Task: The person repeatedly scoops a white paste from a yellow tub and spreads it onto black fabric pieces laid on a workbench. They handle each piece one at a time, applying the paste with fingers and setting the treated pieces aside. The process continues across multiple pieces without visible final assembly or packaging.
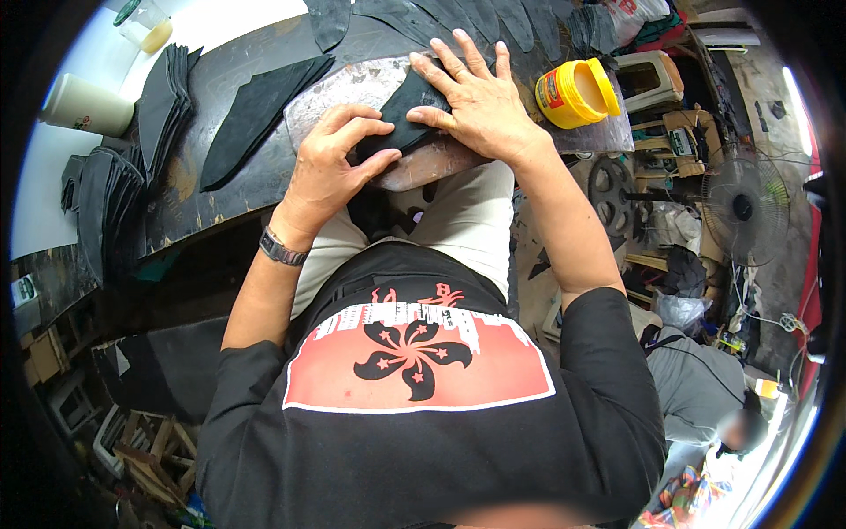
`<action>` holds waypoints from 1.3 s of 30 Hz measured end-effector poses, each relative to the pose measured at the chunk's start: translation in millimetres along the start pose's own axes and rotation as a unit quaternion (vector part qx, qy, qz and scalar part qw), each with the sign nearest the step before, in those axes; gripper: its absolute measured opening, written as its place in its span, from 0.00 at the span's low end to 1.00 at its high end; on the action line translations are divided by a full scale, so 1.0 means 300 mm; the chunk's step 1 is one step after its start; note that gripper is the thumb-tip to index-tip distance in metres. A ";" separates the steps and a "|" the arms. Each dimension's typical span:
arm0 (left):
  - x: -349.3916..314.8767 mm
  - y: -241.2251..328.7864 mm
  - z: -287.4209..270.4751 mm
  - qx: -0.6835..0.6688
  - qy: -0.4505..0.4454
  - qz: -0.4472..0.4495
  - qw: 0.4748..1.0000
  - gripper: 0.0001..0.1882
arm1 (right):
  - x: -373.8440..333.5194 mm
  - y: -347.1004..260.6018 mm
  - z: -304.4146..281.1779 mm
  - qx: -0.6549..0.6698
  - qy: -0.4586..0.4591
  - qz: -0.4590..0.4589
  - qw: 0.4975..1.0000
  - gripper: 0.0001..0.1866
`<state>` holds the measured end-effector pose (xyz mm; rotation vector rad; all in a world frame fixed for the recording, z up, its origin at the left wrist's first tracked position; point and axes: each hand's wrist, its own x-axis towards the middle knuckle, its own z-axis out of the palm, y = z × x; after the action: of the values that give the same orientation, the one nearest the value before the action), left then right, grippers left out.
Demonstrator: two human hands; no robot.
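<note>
A black leather-like piece (407, 104) lies on a worn, mottled slab (326, 95) at the table's near edge. My left hand (333, 159) is at the near left part of the piece, its thumb and curled fingers closing on the edge. Across the far right part of it rests my right hand (486, 108), flat with fingers spread and the thumb reaching over the piece. Part of the piece is hidden beneath both hands. Left of the slab, a larger pointed black piece (260, 123) lies flat on the table.
An open yellow tub (577, 93) stands to the right. Stacks of black cut pieces (167, 110) lie at the left, with more pieces (441, 22) along the far side. A pale canister (88, 106) and a jar (144, 25) stand far left. A fan (743, 208) and another person (701, 383) are at right.
</note>
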<state>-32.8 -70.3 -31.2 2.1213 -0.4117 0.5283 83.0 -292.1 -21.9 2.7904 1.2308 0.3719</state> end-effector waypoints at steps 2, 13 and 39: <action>-0.001 0.002 0.001 0.007 -0.004 -0.003 1.000 0.17 | 0.000 0.015 0.010 0.037 -0.007 -0.010 0.999 0.41; -0.002 0.004 0.003 0.005 0.006 -0.006 1.000 0.16 | -0.107 -0.054 -0.048 0.121 -0.056 -0.043 0.990 0.36; 0.407 -0.249 0.000 0.052 -0.239 0.134 0.960 0.15 | -0.114 -0.174 -0.075 0.076 -0.019 0.015 0.997 0.38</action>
<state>106.8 -40.4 -20.1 2.3037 -0.9726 0.1784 17.8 -282.7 -15.1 2.9306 1.2622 0.2345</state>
